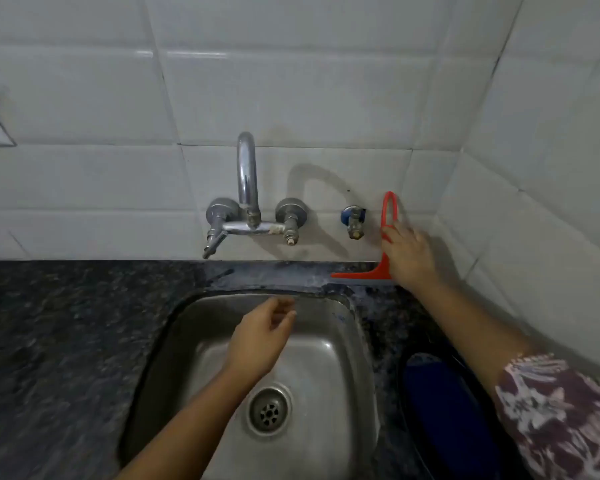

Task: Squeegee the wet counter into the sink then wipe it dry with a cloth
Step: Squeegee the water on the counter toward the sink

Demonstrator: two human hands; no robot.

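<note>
A red squeegee (pixel 383 265) stands upright against the tiled wall at the back right of the dark granite counter (pixel 66 334), its blade on the strip behind the sink. My right hand (pixel 409 254) grips its looped handle. The steel sink (pixel 329 358) lies in the middle, with a round drain. My left hand (pixel 260 341) hovers over the basin, fingers relaxed and holding nothing. A dark blue cloth (pixel 440 393) lies in a black dish to the right of the sink.
A chrome wall tap (pixel 248 199) with two knobs juts out over the sink's back edge. A small blue-topped valve (pixel 354 220) sits on the wall just left of the squeegee handle. The tiled wall turns a corner on the right.
</note>
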